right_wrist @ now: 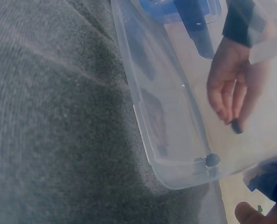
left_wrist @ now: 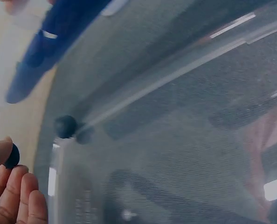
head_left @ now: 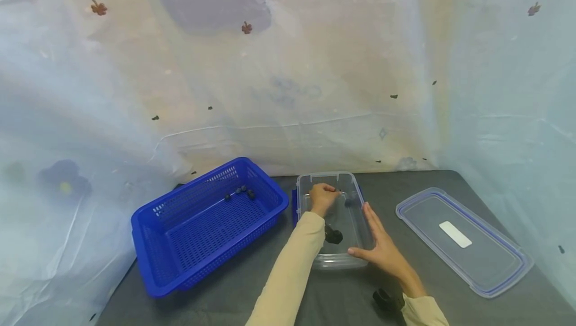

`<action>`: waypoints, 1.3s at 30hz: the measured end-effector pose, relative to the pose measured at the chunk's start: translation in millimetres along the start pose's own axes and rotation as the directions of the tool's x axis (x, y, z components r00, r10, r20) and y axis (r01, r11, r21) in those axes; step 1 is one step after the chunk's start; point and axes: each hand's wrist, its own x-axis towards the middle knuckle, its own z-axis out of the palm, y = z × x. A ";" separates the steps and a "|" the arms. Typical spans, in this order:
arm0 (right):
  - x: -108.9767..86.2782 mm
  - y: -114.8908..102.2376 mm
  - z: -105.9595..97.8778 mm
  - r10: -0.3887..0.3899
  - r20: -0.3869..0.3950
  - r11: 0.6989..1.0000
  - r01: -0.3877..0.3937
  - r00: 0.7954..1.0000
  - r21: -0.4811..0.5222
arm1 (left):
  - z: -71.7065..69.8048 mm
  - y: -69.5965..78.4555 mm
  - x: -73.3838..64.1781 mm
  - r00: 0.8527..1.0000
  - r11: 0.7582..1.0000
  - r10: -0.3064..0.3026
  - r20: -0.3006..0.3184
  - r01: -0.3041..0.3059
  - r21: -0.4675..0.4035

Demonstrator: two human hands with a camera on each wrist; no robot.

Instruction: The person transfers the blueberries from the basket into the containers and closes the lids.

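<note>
My left hand [head_left: 323, 198] reaches into a clear plastic box [head_left: 339, 262] and pinches a dark blueberry [left_wrist: 12, 156] between thumb and fingers, above the box's floor. Another blueberry [left_wrist: 65, 126] lies in a corner at the far end of the box; the right wrist view also has it, seen through the clear wall. My right hand [head_left: 381, 250] rests against the box's right side, its fingers straight and its thumb by the near right corner. To the left stands a blue perforated basket [head_left: 155, 216] with several loose blueberries [head_left: 243, 188] at its far right end.
A clear lid [head_left: 486, 256] with a blue seal and a white label lies on the grey tabletop [head_left: 360, 301], right of the box. Blue latches [left_wrist: 59, 46] stick out from the box's sides. A patterned plastic sheet [head_left: 315, 76] hangs behind and around the table.
</note>
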 end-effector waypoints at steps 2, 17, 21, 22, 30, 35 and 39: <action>-0.1 -0.1 -0.1 -0.004 0.002 1.000 0.004 1.000 0.005 | 3.6 -2.6 -0.6 1.000 0.999 0.004 -0.021 -0.003 0.041; -0.3 3.0 1.7 -0.013 0.000 1.000 0.013 1.000 0.021 | 13.7 -18.2 -5.6 1.000 0.988 -0.013 0.007 0.012 0.153; 0.0 3.4 1.4 -0.015 -0.007 1.000 0.015 1.000 0.016 | 16.6 -20.0 -4.7 1.000 0.987 0.008 -0.015 -0.006 0.164; 0.1 3.1 1.3 -0.018 -0.008 1.000 0.018 1.000 0.012 | 16.9 -20.4 -4.6 1.000 0.986 0.011 -0.019 -0.008 0.165; 0.2 0.4 0.5 -0.015 -0.005 1.000 0.015 1.000 0.016 | 12.4 -13.2 -3.7 1.000 0.987 -0.028 -0.011 0.029 0.161; 0.6 0.1 0.0 -0.009 -0.004 1.000 0.009 1.000 0.018 | 6.8 -3.6 -3.2 1.000 0.993 0.017 -0.007 -0.016 0.117; 0.2 -1.5 0.0 -0.003 -0.002 1.000 0.003 1.000 0.019 | 2.2 5.2 -2.9 0.998 0.997 0.055 0.038 -0.057 0.055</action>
